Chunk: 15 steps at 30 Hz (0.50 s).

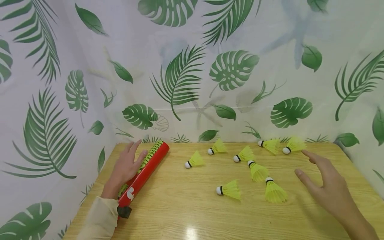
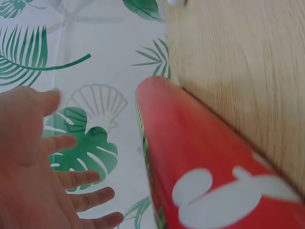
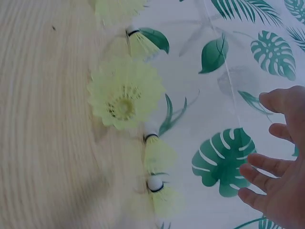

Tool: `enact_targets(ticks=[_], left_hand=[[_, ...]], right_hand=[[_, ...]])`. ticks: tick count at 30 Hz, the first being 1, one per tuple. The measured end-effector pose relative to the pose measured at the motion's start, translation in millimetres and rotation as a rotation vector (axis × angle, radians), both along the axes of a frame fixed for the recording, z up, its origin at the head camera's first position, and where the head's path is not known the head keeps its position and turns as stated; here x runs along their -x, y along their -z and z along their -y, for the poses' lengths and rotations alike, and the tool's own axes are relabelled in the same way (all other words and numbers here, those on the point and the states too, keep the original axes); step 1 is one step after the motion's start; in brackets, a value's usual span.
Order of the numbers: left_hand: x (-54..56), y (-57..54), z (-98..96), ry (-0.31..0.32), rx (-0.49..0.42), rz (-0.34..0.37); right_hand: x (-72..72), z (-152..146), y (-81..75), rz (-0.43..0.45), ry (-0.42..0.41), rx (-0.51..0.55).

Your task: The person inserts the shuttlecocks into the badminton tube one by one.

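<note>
On the wooden table (image 1: pixel 174 210), the red tube (image 1: pixel 146 173) slants away rightward.

Right of the red tube (image 1: pixel 147 174) lie 8 shuttlecocks (image 1: pixel 231 190).

Red tube (image 1: pixel 145 173), along left edge of worktop (image 1: pixel 168 210): white printed mark (image 1: pixel 130 193) of rounded shapes, no lettering legible.
Shuttlecocks (image 1: pixel 230 190): no text legible.
Brands, numbers: none readable.

Spread right hand (image 3: pixel 286 171), several yellow shuttlecocks (image 3: pixel 126 90) on a wooden table (image 3: pixel 43 119), leaf-print cloth (image 3: pixel 200 107) alongside
</note>
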<state>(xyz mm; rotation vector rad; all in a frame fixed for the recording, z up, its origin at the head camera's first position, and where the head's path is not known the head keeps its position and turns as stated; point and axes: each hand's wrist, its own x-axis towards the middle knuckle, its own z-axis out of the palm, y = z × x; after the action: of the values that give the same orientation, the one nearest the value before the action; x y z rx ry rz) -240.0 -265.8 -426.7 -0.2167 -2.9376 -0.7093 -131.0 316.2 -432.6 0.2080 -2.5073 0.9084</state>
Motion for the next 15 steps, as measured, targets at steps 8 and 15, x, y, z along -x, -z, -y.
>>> enact_targets(ticks=[8,15], left_hand=[[-5.6,7.8,-17.5,-0.069,-0.073,0.085],[-13.1,19.2,-23.3,-0.176,-0.001,0.194]], right_hand=[[-5.7,28,16.4,0.005,-0.037,0.119],[-10.0,51,26.4,0.093,-0.082,0.204]])
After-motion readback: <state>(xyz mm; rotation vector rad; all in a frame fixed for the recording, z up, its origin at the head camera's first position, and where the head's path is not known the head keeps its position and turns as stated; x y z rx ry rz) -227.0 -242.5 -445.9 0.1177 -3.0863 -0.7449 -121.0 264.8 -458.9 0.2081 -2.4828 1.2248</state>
